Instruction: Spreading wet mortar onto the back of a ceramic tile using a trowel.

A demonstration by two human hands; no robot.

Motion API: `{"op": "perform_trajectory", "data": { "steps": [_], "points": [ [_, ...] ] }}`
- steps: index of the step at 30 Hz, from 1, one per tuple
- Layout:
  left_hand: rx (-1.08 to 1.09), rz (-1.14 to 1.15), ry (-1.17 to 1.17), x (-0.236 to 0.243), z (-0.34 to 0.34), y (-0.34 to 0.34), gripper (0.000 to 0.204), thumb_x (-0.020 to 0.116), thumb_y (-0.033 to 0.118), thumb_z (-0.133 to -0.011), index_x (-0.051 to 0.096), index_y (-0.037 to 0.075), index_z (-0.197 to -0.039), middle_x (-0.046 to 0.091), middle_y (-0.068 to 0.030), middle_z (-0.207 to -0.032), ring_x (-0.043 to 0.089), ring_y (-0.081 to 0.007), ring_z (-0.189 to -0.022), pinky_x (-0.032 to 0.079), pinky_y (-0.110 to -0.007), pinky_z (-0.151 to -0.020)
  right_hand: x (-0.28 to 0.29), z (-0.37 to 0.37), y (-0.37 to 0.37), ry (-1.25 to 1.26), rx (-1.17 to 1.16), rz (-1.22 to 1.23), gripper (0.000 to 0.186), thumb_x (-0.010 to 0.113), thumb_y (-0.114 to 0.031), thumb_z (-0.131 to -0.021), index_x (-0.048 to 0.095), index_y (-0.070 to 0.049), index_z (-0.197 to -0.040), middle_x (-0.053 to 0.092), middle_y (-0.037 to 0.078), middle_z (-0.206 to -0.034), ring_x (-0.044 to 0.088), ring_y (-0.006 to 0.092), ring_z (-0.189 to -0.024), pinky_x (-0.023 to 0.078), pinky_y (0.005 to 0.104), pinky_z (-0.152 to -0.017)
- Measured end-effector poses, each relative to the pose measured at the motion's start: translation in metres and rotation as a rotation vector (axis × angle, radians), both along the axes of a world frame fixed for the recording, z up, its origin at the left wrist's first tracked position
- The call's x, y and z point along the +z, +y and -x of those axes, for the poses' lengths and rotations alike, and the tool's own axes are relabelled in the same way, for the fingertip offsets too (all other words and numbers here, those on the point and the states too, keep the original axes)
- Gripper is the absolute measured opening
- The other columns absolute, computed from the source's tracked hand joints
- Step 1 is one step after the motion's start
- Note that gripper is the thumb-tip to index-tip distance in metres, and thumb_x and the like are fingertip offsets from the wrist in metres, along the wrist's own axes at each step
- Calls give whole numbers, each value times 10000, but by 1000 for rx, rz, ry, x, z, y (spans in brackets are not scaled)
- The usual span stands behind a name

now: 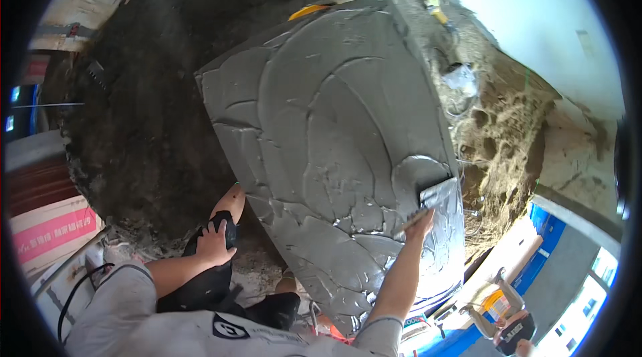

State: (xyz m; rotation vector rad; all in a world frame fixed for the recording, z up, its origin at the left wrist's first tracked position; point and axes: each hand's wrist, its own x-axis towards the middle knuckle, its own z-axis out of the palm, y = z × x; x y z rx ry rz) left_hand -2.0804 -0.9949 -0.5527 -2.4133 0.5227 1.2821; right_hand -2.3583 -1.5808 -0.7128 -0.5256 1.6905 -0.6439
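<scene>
A large rectangular slab (348, 123), its top coated in wet grey mortar with curved ridges, lies before me, tilted across the view. My right hand (420, 224) is closed round the handle of a trowel (438, 192). The trowel's flat metal blade lies against the mortar by the slab's right edge. My left hand (214, 246) rests on my bent left knee, its fingers lying over the dark cloth and holding nothing. Behind the far edge of the slab, part of a yellow-orange object (309, 12) sticks out; the rest is hidden.
Dark sandy ground (140, 123) spreads on the left, with cardboard boxes (55, 233) at its edge. To the right, a plastic bag (460, 80) and a yellow-handled tool (436, 8) lie on loose sand. A person in a dark cap (516, 333) is at the lower right.
</scene>
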Motion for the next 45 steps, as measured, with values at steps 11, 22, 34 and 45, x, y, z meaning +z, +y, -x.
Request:
{"op": "perform_trajectory", "data": {
  "steps": [11,22,34,45],
  "points": [
    [131,85,141,-2,-179,-14,984,862,485,-832,424,87,-1618,512,-277,-1506,591,-469,-1298,597,-565,-934,-13,-483,-81,-42,487,56,416,582,-498,-1105,578,-88,-1035,552,68,-776,577,220,-606,487,391,-518],
    [123,132,111,-7,-205,-20,960,871,484,-816,452,93,-1585,535,-250,-1428,623,-451,-1209,588,-550,-871,-11,-608,121,340,1195,272,428,626,-359,-1074,702,41,-944,677,175,-794,634,290,-679,502,497,-653],
    [-32,101,32,-5,-121,0,947,860,482,-841,433,88,-1589,529,-235,-1453,619,-426,-1235,596,-532,-901,48,-375,355,448,1679,136,415,592,-475,-1075,638,-75,-1173,757,326,-949,739,543,-920,581,652,-840],
    [-243,-39,-105,-48,88,51,954,820,472,-905,345,106,-1647,481,-251,-1556,583,-459,-1350,567,-573,-1041,64,230,464,579,1190,-45,369,670,-437,-1035,688,-96,-1175,760,273,-935,734,496,-918,580,597,-816]
  ]
}}
